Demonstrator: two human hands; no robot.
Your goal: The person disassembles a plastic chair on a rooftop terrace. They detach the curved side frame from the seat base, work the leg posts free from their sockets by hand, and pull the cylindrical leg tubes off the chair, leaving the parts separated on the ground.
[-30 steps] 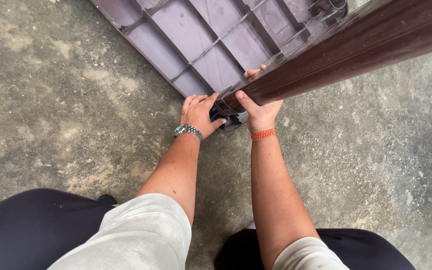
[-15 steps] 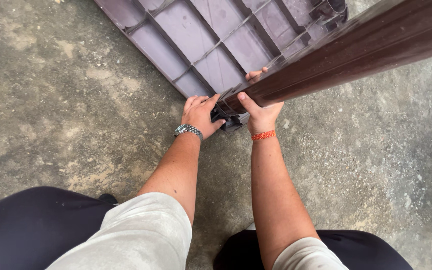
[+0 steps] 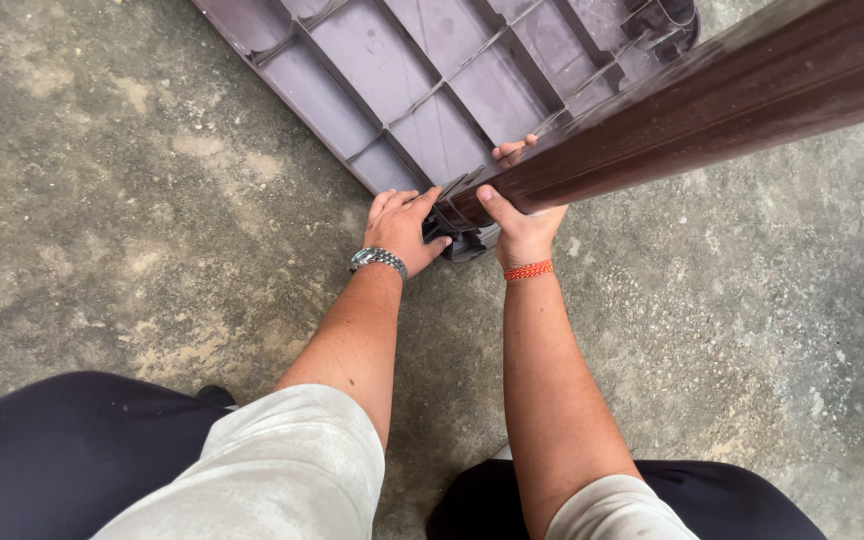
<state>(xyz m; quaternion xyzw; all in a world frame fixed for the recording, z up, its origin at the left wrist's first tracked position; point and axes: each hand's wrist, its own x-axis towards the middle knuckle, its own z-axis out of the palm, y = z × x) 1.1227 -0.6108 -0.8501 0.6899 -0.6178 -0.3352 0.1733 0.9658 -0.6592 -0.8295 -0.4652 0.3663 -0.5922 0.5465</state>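
Where brown leg (image 3: 692, 120) meets grey tabletop (image 3: 422, 90): right hand (image 3: 522, 225) wrapped round leg, left hand (image 3: 402, 225) seemingly pressing its base.

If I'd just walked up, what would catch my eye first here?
A long dark brown leg slants in from the upper right. Its lower end meets the corner of a ribbed grey plastic tabletop lying underside up on concrete. There the left hand and right hand grip it.

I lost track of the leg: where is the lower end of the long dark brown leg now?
In the head view, centre: the long dark brown leg ends at the grey ribbed panel's corner, between the left hand and right hand.
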